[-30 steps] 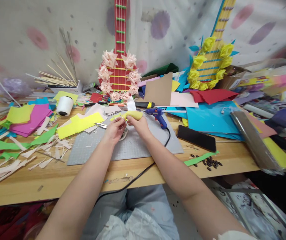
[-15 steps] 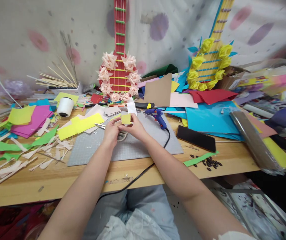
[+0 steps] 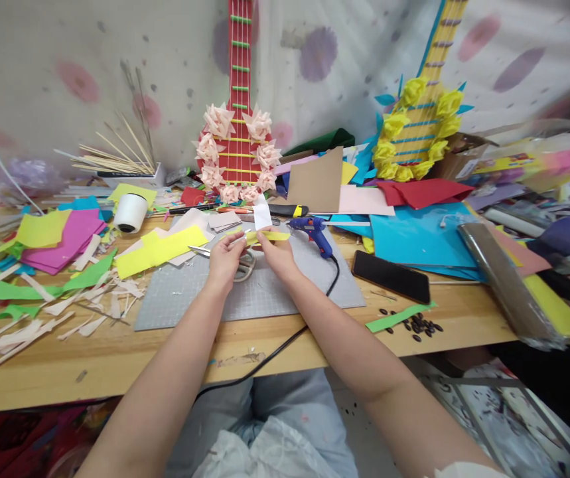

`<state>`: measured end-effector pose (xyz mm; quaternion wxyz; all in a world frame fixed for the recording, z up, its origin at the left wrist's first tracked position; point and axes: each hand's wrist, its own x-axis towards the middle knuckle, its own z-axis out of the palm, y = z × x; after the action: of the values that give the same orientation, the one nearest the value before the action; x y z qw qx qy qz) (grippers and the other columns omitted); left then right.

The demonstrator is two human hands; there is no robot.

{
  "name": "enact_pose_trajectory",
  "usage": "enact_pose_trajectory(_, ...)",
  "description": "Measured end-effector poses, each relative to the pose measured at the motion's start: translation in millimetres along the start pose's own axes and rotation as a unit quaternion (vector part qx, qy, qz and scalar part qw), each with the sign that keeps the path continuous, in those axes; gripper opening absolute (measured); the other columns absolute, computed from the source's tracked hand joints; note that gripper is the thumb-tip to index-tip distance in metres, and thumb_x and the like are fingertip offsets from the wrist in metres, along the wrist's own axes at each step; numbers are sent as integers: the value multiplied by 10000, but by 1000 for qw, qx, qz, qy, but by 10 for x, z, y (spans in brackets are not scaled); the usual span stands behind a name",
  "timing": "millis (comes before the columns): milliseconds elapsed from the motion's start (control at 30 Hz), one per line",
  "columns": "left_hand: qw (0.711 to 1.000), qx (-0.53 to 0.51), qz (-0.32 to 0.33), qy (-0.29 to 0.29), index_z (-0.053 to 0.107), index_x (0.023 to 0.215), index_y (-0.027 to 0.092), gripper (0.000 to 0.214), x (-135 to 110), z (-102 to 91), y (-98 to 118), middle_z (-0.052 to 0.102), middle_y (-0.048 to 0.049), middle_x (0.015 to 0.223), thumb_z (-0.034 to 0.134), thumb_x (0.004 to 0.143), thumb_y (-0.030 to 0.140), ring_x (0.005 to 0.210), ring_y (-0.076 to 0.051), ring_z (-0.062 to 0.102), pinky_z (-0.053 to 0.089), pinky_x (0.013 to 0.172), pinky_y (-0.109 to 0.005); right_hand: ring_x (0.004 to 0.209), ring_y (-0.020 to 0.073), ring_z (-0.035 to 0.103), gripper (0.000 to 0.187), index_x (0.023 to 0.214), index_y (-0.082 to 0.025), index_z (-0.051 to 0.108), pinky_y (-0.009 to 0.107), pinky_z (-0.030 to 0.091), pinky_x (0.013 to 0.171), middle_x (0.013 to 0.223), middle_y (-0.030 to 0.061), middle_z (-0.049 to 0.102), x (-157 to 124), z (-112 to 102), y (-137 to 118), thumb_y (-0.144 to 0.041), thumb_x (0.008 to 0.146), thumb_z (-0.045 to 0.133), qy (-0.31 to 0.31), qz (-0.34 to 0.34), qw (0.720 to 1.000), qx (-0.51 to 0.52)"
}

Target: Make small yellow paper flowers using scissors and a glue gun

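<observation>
A yellow paper strip (image 3: pixel 279 236) is pinched by the left hand (image 3: pixel 223 261) and right hand (image 3: pixel 277 256), presumably to keep it steady, near scissors (image 3: pixel 253 264) within reach.

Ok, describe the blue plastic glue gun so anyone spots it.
Start at the grey gridded cutting mat. By its far right corner lies the blue plastic glue gun; unlike the black rectangular phone nearby, it is pistol-shaped, with a black cord.
</observation>
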<state>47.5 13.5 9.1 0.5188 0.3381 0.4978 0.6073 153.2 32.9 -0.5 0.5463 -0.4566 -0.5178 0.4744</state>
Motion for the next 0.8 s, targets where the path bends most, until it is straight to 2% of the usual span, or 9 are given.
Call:
enact_pose_trajectory(100,1000,20,21,8,632,887,155,235,-27,10,-1,633,3,633,640,654,183,554,-80,558,428,572,-182,697,111,576,269,807,-206,450,272,514,665,767,-16,560,-18,19,-3,-347,648,615,15,0,1000,-8)
enact_pose_trajectory(200,999,23,38,-2,628,910,166,263,-54,25,-6,638,8,652,654,650,200,568,-81,556,423,580,-183,626,110,575,367,817,-203,418,268,516,605,741,-19,570,-23,48,10,-344,585,666,7,34,999,29)
enact_pose_trajectory(433,1000,-18,9,-17,620,869,150,288,-13,-9,1,639,-9,736,690,615,264,627,-84,579,448,603,-194,546,95,570,209,755,-183,484,271,522,623,700,-5,590,21,17,10,-272,630,626,4,70,995,71)
enact_pose_trajectory(600,999,-25,-10,-31,582,806,132,353,4,-41,1,636,-8,700,761,506,184,607,-80,583,456,612,-196,583,103,579,229,763,-179,521,260,514,620,734,10,611,31,-28,9,-313,624,644,-24,56,998,1)
enact_pose_trajectory(800,996,-63,-69,-11,549,731,133,254,-3,-44,64,611,12,619,717,544,106,557,-73,577,454,591,-194,643,111,587,246,849,-197,546,252,498,637,749,-4,602,26,-52,31,-313,649,628,-34,10,997,-62)
